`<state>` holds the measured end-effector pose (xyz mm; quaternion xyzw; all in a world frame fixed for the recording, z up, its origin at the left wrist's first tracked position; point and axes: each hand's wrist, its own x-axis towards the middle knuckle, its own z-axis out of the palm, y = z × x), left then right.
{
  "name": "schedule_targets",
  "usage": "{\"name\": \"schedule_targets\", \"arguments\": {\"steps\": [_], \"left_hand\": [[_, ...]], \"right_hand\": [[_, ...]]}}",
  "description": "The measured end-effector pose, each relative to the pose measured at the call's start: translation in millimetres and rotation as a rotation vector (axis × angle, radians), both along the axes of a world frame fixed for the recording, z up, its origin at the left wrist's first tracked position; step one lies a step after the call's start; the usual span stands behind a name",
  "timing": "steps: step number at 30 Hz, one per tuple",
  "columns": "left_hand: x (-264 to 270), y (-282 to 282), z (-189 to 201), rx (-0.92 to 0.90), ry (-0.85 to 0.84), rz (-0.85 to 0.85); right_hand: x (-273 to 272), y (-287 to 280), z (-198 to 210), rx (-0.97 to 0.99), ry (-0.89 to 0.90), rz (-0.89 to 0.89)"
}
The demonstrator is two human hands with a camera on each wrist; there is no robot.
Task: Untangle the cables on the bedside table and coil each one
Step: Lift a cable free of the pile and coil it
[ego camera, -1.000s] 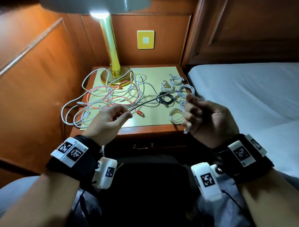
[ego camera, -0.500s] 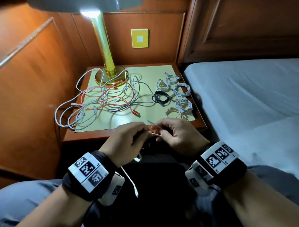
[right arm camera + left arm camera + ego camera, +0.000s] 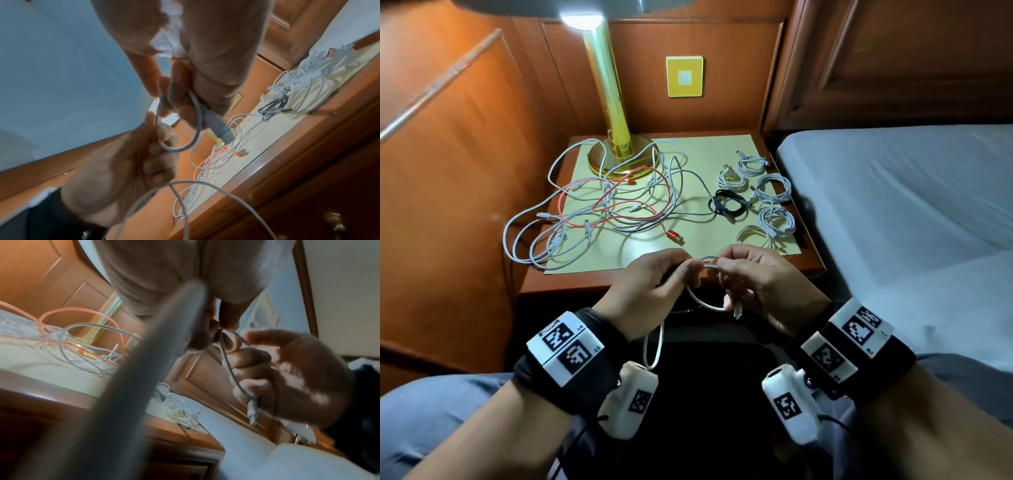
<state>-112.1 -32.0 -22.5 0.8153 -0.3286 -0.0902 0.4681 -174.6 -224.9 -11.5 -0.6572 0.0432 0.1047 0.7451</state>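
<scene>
A: Forming the first loop of a white cable (image 3: 703,301) in front of the tabletop (image 3: 571,284); left hand (image 3: 654,287) and right hand (image 3: 760,281) both pinch it, plug end under the right fingers (image 3: 180,104).

B: Risks?

A: Slack hanging below the left hand could snag the wrist camera. Tangle (image 3: 602,209) beside the lamp (image 3: 616,150) is still undone; finished coils (image 3: 770,205) lie on the tabletop's bed side.
</scene>
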Motion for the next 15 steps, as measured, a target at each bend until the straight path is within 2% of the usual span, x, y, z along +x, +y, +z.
{"name": "schedule_targets", "arguments": {"steps": [3, 8, 10, 15], "left_hand": [[2.4, 0.9, 0.9, -0.032, 0.004, 0.067], [8.2, 4.7, -0.7, -0.206, 0.145, 0.146], [7.0, 4.0, 1.0, -0.206, 0.127, 0.139], [2.1, -0.3, -1.4, -0.221, 0.140, 0.108]], "right_hand": [[-0.1, -0.7, -3.7, -0.247, -0.097, -0.001], [-0.9, -6.0, -9.0, -0.691, -0.244, -0.055], [0.5, -8.1, -9.2, -0.696, -0.254, -0.058], [-1.6, -10.9, -3.9, -0.554, -0.228, -0.032]]}}
